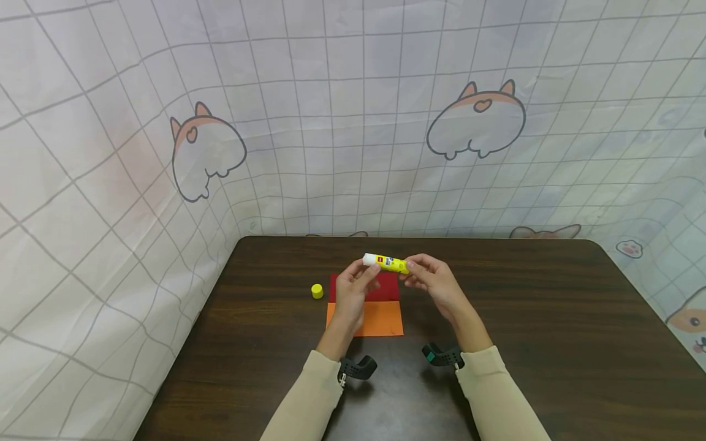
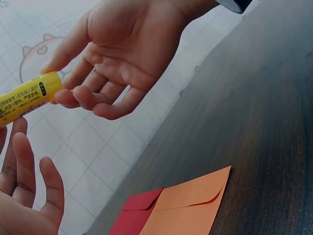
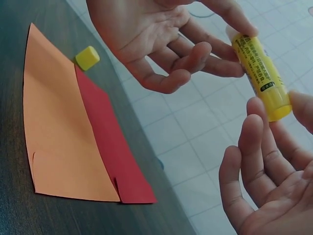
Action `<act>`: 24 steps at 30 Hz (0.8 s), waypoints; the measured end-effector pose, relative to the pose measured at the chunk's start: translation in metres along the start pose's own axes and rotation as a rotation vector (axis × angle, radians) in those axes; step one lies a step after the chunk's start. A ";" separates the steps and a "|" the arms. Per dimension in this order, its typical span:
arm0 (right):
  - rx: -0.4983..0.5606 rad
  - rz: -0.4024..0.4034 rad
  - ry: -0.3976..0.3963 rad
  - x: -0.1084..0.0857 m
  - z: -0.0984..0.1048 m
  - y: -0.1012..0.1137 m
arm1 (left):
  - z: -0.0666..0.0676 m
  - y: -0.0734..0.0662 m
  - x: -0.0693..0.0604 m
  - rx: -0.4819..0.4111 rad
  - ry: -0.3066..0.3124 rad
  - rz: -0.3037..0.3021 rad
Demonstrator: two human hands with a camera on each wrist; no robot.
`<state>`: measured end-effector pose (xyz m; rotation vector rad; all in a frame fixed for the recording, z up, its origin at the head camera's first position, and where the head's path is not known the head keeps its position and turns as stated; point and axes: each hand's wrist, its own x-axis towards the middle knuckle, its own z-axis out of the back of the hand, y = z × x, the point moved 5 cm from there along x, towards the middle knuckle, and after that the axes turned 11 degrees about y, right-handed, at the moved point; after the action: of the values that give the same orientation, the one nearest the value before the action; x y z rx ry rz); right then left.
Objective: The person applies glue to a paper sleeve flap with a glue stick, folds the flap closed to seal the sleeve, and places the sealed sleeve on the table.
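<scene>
A yellow glue stick (image 1: 390,264) with a white end is held up between both hands above the table. My left hand (image 1: 352,293) pinches it near the white end, thumb against the near side. At the yellow base, my right hand (image 1: 432,283) grips it between thumb and fingers; in the right wrist view the other fingers of that hand are spread loosely. Beneath the hands lie an orange envelope (image 1: 382,320) and a dark red envelope (image 1: 384,288), edge to edge. The left forearm and hand cover part of both. A yellow cap (image 1: 317,291) stands to their left.
The dark wooden table (image 1: 551,318) extends to both sides of the envelopes. Behind it hangs a white gridded cloth (image 1: 342,122) with cartoon animal prints. Each wrist wears a black camera band (image 1: 358,367).
</scene>
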<state>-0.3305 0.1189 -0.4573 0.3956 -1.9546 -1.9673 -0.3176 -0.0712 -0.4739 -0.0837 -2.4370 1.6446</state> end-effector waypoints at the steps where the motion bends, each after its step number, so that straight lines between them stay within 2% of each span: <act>1: 0.003 0.005 0.001 0.000 0.000 0.000 | 0.000 0.000 0.000 -0.001 0.000 0.000; 8: 0.022 0.052 0.001 -0.001 -0.002 0.002 | 0.001 -0.001 0.001 -0.011 -0.004 -0.010; 18: -0.005 0.152 0.001 -0.002 -0.002 0.003 | 0.002 -0.003 0.000 -0.012 -0.010 -0.016; 24: -0.017 0.179 -0.020 -0.003 -0.002 0.006 | 0.001 -0.004 0.000 -0.008 -0.010 -0.018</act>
<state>-0.3271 0.1182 -0.4519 0.1897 -1.9113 -1.8798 -0.3174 -0.0736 -0.4711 -0.0550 -2.4443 1.6317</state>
